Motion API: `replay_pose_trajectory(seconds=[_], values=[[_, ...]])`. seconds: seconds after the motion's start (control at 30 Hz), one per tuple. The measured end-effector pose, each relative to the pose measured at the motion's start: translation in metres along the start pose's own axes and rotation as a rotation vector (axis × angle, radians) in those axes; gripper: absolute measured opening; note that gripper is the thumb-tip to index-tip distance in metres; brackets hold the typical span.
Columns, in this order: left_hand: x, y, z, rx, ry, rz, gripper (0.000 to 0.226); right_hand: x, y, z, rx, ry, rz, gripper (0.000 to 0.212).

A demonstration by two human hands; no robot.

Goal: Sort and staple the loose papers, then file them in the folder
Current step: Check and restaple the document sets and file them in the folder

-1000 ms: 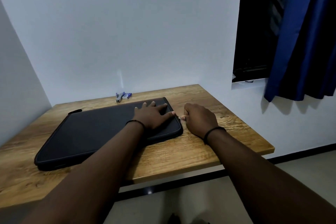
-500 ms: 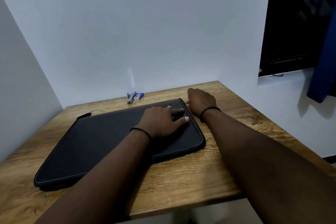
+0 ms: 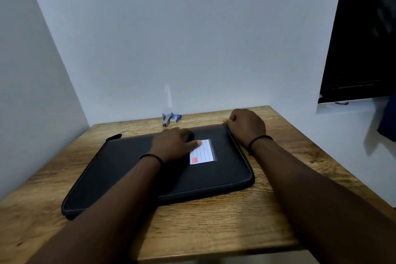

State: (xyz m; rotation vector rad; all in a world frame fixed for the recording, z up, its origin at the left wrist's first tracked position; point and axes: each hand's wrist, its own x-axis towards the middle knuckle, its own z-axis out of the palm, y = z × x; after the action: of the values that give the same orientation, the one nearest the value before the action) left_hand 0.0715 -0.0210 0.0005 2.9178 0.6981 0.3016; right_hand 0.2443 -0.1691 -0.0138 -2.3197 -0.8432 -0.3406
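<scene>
Your right hand (image 3: 246, 127) is curled into a loose fist at the far right corner of the folder (image 3: 150, 169), fingertips pinched together against the zipped edge; the zip pull itself is hidden under your fingers, so you cannot tell for certain that you have it, though the pinch suggests you do. Your left hand (image 3: 171, 146) lies flat and spread on the folder's top, holding nothing, thumb tip touching the white label card (image 3: 202, 152) in its clear window. That flat press looks meant to pin the case to the table (image 3: 214, 225) so it does not slide while the other hand works the zip along the edge. Dark and padded, the folder lies flat in the middle of the table, turned at a slant, and looks shut along the near edges you can see; whatever is inside is out of sight, and no loose papers show anywhere on the table. By that reckoning you are at the very start, with sorting and stapling not yet begun. Beyond the folder, near the wall, a small stapler (image 3: 166, 119) sits just beside a blue box (image 3: 176, 118), likely staples, both well apart from your hands.
</scene>
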Motion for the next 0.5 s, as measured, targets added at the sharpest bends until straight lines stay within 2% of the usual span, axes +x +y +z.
replay_pose_trajectory(seconds=[0.1,0.23,0.3,0.37,0.43,0.5], values=[[-0.006,-0.054,-0.019,0.095,-0.057,-0.189,0.073,-0.034,-0.052,-0.020,-0.096,-0.089,-0.135,0.050],[-0.013,-0.099,-0.027,0.113,-0.167,-0.270,0.090,-0.085,-0.109,-0.019,-0.304,-0.363,-0.259,0.066],[-0.019,-0.097,-0.029,0.106,-0.183,-0.288,0.093,-0.096,-0.116,-0.014,-0.384,-0.486,-0.199,0.072],[-0.026,-0.082,-0.035,0.168,-0.187,-0.310,0.090,-0.089,-0.106,-0.012,-0.375,-0.596,-0.050,0.083],[-0.030,-0.064,-0.037,0.251,-0.175,-0.289,0.098,-0.070,-0.090,-0.017,-0.409,-0.690,0.054,0.093],[-0.032,-0.047,-0.034,0.276,-0.185,-0.259,0.097,-0.047,-0.077,-0.024,-0.496,-0.671,0.137,0.088]])
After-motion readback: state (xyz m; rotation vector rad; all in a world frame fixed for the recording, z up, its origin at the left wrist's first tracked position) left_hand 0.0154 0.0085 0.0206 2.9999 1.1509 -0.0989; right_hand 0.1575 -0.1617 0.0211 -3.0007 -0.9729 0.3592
